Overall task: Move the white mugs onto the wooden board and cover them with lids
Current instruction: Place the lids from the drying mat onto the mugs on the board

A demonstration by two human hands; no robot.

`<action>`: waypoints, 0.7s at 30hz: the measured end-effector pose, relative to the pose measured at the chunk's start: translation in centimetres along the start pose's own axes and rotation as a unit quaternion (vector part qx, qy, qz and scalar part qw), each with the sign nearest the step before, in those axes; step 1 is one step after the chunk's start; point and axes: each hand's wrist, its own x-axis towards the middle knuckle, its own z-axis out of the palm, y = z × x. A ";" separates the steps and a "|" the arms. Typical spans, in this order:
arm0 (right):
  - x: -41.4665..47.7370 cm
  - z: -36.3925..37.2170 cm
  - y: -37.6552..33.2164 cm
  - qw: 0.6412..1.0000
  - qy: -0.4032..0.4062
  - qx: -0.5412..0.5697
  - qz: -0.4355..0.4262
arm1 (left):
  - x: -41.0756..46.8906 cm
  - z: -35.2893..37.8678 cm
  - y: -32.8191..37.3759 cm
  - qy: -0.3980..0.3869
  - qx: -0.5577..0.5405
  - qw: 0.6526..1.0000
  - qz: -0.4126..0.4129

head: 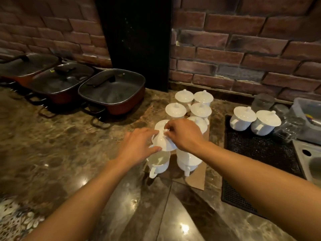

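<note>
We see both hands meeting over a tilted white lid point(164, 141) held above the near end of the wooden board point(196, 179). The left hand point(139, 146) has its fingers spread, thumb under the lid's near edge and fingertips on its left side. The right hand point(184, 133) pinches the lid's small knob between thumb and fingertips.

Directly below the lid stands an open mug point(159, 163), uncovered, its handle pointing toward us; its inside looks empty (only a pale glint shows). Just to its right sits a second near mug point(188, 161), its top hidden by the right wrist, so we cannot tell whether it is covered.

Farther along the board, five covered mugs point(184, 97) stand in close pairs, each with a knobbed lid on; a sixth lid edge shows behind the hands.

To the right, well apart from the board, two more lidded mugs point(244, 118) rest on a black mesh mat point(260, 150), beside clear glasses point(263, 101) and a plastic bin point(307, 110) whose contents are too blurred to name.

On the far left of the marble counter point(52, 153), three red pans point(112, 91) sit side by side under glass lids; the nearest appears to hold nothing.
</note>
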 end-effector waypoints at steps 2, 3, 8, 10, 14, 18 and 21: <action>-0.1 1.5 -0.4 1.000 -0.018 -0.011 0.000 | -0.8 1.3 -1.0 -0.004 -0.016 1.000 -0.011; -0.2 2.2 -0.6 1.000 -0.025 -0.015 0.001 | -1.2 1.9 -1.4 -0.001 -0.022 1.000 -0.018; -0.5 4.6 -1.2 0.999 -0.044 -0.015 0.013 | -2.7 4.4 -2.7 0.010 -0.036 0.999 -0.039; -0.6 5.3 -1.4 0.999 -0.048 -0.012 0.018 | -3.1 4.9 -3.1 0.009 -0.029 0.999 -0.040; -0.9 6.4 -1.7 0.999 -0.042 -0.014 0.019 | -3.6 5.6 -3.6 0.004 -0.037 0.998 -0.046; -1.0 6.8 -1.7 0.999 -0.039 -0.005 0.027 | -3.6 5.8 -3.7 -0.005 -0.047 0.998 -0.048; -1.1 6.9 -1.5 0.998 -0.046 0.000 0.032 | -3.8 5.9 -3.7 -0.010 -0.048 0.998 -0.046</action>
